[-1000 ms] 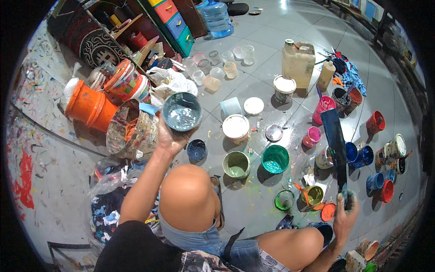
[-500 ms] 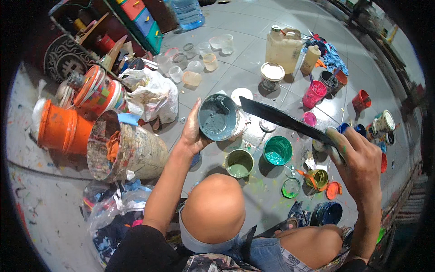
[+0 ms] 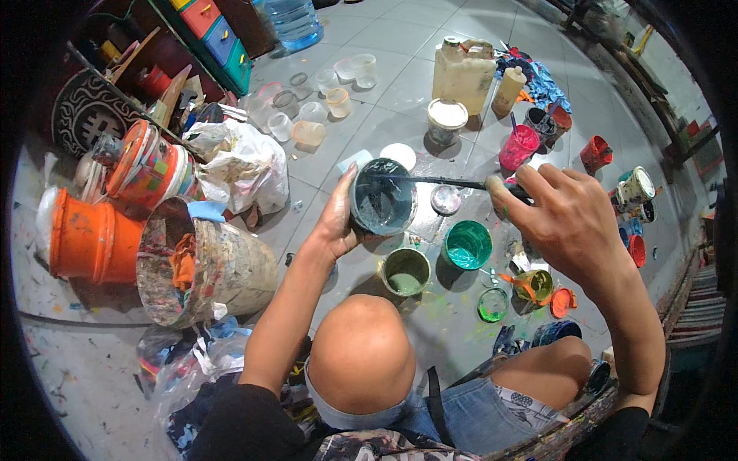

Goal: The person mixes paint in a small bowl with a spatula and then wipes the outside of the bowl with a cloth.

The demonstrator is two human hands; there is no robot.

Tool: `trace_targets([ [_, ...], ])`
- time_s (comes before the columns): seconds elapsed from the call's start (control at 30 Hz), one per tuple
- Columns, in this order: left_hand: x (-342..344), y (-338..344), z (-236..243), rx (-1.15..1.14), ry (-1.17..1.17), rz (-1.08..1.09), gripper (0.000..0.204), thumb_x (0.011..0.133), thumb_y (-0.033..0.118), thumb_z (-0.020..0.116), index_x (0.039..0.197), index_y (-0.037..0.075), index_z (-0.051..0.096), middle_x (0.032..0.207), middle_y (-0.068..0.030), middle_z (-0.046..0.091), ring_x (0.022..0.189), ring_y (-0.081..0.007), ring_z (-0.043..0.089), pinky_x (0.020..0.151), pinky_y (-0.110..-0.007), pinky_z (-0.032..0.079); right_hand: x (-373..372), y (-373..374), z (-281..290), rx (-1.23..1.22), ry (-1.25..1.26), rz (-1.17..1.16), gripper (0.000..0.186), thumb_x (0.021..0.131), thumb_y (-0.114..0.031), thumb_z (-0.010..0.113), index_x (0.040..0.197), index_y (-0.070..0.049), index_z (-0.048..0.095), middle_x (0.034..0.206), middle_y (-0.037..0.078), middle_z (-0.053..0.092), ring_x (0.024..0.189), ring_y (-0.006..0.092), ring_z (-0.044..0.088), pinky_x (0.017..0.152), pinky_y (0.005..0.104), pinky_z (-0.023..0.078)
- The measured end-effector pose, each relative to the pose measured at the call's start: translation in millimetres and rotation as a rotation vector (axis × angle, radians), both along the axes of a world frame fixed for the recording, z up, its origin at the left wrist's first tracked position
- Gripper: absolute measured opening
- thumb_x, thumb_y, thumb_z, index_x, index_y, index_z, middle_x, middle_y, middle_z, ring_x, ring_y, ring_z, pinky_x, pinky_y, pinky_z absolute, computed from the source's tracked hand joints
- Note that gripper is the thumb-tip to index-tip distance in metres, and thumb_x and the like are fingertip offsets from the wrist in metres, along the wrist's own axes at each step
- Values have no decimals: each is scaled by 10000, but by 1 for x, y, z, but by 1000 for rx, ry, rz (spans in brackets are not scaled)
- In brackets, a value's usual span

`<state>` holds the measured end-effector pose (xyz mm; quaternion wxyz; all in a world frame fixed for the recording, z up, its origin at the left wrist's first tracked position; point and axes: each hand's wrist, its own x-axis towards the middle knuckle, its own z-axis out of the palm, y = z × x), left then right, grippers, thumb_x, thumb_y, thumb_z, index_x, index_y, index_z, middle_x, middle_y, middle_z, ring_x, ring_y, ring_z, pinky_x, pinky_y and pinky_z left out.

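Observation:
My left hand (image 3: 336,219) is wrapped round the side of a plastic tub (image 3: 370,224) coated inside with grey-blue paint, tilted so its mouth faces me. A long, flat black spatula (image 3: 450,182) is gripped by its end in my right hand (image 3: 565,211). Its blade shows nearly edge-on, and the far end reaches into the tub's mouth near the upper rim. Whether the tip touches the wall I cannot tell. Below the tub, a pot of olive-green paint (image 3: 406,275) and a pot of bright green paint (image 3: 467,250) stand on the floor.
A white lid (image 3: 399,157) lies behind the tub. Farther back are a white-topped bucket (image 3: 447,123), a jerrycan (image 3: 463,77) and several clear cups (image 3: 309,133). A pink paint cup (image 3: 520,147) stands right. On the left are a paint-stained bin (image 3: 238,257) and orange buckets (image 3: 96,237).
My right hand has moved left and up, bringing the spatula's blade from beyond the tub into its mouth and turning it edge-on. The left hand still holds the tub, tilted slightly differently.

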<state>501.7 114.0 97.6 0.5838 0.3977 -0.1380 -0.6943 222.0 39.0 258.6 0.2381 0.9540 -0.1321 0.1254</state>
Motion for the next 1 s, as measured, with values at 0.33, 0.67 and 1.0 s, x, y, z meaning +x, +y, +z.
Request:
trace_targets([
  [0.33,7,8,-3,32,-114,18,560,1027,487,286,1309,72,535,1258,-108,614,1126,-229,624,970,-440,524,16,-4,-12,-17,9,54,171,759,-172,635,929,-162,613,790,17,558,694,147,622,512,294,487],
  [0.67,14,9,-14,-17,-179,-10,616,974,561,372,1327,77,511,1230,-107,630,1110,-224,636,942,-460,525,10,-10,-6,154,131,27,324,776,-131,647,1098,-127,613,826,36,557,716,190,620,546,343,472],
  [1.0,12,10,-10,38,-191,17,549,1002,489,348,1278,62,556,1199,-104,642,1062,-212,650,932,-422,539,-3,-12,-19,320,130,-40,237,812,-142,631,1048,-136,607,741,58,572,652,247,652,523,390,490],
])
